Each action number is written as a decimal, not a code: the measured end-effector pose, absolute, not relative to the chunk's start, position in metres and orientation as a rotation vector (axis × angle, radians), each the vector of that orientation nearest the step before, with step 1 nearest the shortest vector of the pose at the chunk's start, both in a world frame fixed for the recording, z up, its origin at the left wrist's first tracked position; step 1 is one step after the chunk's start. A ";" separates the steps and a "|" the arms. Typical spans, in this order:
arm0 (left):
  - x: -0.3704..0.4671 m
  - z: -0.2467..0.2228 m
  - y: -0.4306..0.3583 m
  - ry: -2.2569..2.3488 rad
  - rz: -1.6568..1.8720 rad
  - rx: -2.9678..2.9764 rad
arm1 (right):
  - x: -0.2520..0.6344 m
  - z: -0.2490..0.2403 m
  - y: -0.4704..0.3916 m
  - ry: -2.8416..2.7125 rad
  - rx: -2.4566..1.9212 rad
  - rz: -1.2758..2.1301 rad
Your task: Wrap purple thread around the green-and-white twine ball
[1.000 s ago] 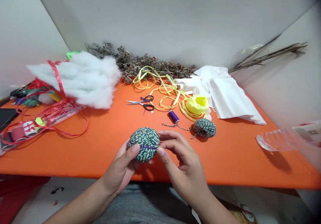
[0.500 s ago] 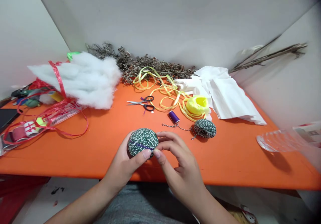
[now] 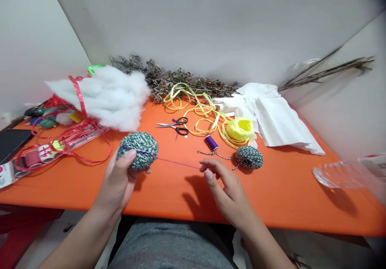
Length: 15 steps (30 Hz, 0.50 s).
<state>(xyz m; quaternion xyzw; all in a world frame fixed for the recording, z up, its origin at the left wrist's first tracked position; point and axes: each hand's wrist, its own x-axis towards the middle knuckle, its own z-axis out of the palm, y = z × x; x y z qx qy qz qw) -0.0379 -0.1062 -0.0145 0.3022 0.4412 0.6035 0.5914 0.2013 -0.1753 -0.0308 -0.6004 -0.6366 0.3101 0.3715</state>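
A round ball of green and white yarn point(image 3: 144, 144) is gripped in my left hand point(image 3: 116, 180), the thumb pressing on the purple stitching across its front. From the ball's right side a thin purple thread point(image 3: 177, 163) runs taut to my right hand point(image 3: 224, 188), whose fingers are pinched at its end. Whether a needle is there is too small to tell. Just beyond my right hand lie a purple thread spool point(image 3: 211, 142) and a second green and white yarn ball point(image 3: 249, 157) with a loose yarn tail.
Black-handled scissors point(image 3: 181, 126) lie mid-table near yellow ribbon point(image 3: 205, 131). White stuffing point(image 3: 117, 96) and red ribbon point(image 3: 81, 96) are at left, dried twigs point(image 3: 181, 80) behind, white cloth point(image 3: 277, 120) at right, a clear plastic container point(image 3: 334, 175) far right.
My left hand has moved left and up with the yarn ball. My right hand has come away from the ball to the right, and the purple thread is now stretched between them.
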 end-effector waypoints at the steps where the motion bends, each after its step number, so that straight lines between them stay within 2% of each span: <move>1: -0.043 -0.010 -0.102 1.024 1.458 0.696 | 0.203 -0.033 -0.175 -1.643 -1.562 0.773; 8: -0.069 0.017 -0.078 1.101 1.800 0.619 | 0.211 -0.040 -0.173 -1.722 -1.703 0.646; 15: -0.109 0.024 -0.064 1.055 1.990 0.646 | 0.246 -0.054 -0.185 -1.757 -1.763 0.467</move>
